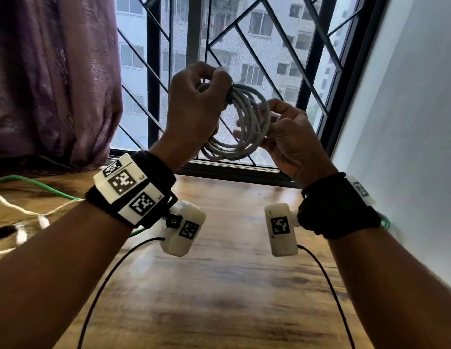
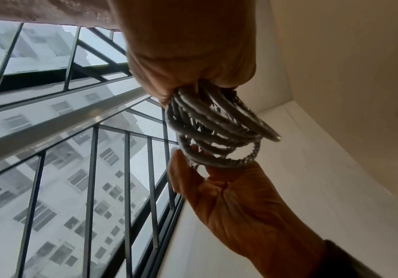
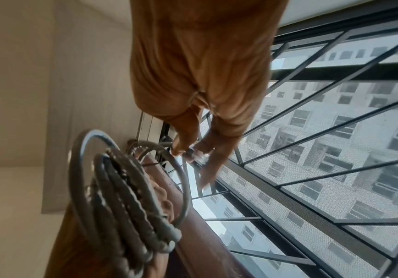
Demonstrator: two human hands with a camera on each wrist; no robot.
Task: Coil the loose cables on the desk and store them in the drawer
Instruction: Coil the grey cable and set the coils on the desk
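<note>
A grey-white cable wound into a coil hangs in the air in front of the window, above the wooden desk. My left hand grips the bundled loops at the coil's top, fingers curled round them. My right hand is at the coil's right side, thumb and forefinger pinching the cable's end. In the right wrist view that end is a clear plug between the fingertips, with the coil to the lower left. The left wrist view shows the coil coming out of my left fist, above the right hand. No drawer is in view.
A loose green cable and a white cable lie on the desk's left side near a dark object. A purple curtain hangs at the left, the window grille is ahead, and a white wall at the right.
</note>
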